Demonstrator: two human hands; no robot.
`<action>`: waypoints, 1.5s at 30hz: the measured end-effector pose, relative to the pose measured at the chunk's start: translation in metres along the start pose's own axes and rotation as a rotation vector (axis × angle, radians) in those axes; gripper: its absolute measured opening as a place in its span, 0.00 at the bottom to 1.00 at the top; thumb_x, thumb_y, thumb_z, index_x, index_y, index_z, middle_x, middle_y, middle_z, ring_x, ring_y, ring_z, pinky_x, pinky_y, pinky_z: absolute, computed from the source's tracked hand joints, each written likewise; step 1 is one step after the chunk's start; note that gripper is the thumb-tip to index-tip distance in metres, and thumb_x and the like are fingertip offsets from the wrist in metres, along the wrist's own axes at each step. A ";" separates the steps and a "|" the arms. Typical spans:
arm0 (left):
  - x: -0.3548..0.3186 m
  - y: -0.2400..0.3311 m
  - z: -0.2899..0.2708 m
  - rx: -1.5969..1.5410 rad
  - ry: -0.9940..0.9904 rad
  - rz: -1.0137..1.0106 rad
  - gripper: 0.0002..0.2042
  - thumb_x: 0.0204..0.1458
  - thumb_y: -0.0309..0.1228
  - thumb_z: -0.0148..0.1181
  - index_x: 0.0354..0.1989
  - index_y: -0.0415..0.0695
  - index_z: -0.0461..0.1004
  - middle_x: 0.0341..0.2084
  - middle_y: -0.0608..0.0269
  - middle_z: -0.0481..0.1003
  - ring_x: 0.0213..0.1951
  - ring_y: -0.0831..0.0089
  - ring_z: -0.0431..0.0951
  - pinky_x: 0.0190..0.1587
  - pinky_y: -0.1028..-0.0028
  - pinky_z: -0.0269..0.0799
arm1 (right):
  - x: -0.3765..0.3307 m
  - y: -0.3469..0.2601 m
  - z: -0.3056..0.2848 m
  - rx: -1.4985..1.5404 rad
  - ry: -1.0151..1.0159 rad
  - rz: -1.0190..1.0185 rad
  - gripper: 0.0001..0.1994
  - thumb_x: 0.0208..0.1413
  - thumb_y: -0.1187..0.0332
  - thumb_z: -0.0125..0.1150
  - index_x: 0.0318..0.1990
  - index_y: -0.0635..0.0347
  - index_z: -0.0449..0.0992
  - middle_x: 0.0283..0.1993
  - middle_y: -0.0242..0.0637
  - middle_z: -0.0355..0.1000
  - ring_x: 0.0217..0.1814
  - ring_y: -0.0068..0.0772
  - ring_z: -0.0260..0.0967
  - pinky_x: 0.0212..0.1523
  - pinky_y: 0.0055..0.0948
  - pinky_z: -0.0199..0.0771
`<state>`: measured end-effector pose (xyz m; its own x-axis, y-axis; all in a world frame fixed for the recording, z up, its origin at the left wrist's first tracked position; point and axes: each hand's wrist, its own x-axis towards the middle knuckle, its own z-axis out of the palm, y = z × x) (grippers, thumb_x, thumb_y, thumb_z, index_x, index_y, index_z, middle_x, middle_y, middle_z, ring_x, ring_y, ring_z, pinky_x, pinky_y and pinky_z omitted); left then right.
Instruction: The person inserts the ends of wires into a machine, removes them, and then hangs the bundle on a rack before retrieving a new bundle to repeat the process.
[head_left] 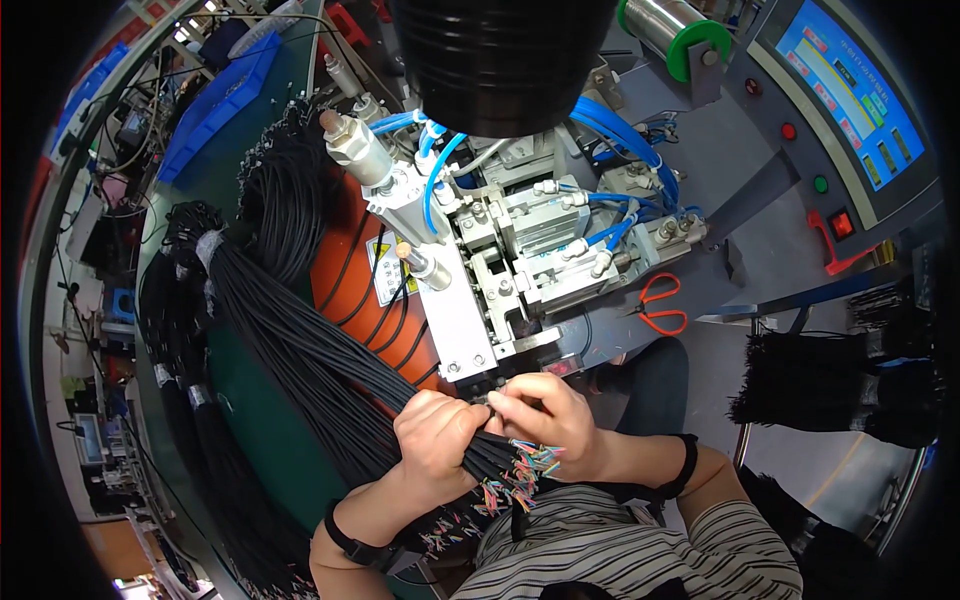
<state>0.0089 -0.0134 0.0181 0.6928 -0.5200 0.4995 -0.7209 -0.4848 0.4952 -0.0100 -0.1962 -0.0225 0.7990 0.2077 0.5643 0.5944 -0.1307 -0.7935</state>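
My left hand [436, 440] is closed, its thumb and fingers bent together over the black cables [330, 355]. My right hand [552, 418] pinches beside it, fingertips almost touching the left ones. What lies between the right fingertips is too small and hidden to tell. Both hands are just in front of the machine's metal front block [468, 362]. Under and between my wrists the stripped cable ends [522, 474] fan out in red, blue, yellow and green wires. The thick cable bundle runs from the upper left beneath my left hand.
The machine [550, 235] carries blue air hoses. An orange sheet [350, 265] lies beside it. Red-handled scissors [662, 305] rest to the right. A screen panel [850, 90] and a solder wire spool [672, 35] stand at the upper right. More cable bundles [830, 385] hang at right.
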 end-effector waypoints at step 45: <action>0.000 0.003 -0.001 0.262 -0.338 -0.008 0.20 0.44 0.27 0.56 0.48 0.32 0.75 0.33 0.59 0.72 0.32 0.66 0.72 0.36 0.68 0.64 | 0.012 0.021 -0.026 -0.441 -0.206 0.077 0.04 0.48 0.72 0.63 0.28 0.60 0.74 0.26 0.36 0.66 0.22 0.38 0.70 0.21 0.35 0.71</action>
<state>0.0064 -0.0143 0.0204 0.6859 -0.6957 0.2136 -0.7253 -0.6296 0.2786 0.0142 -0.2216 -0.0267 0.8339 0.3633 0.4154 0.5518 -0.5417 -0.6341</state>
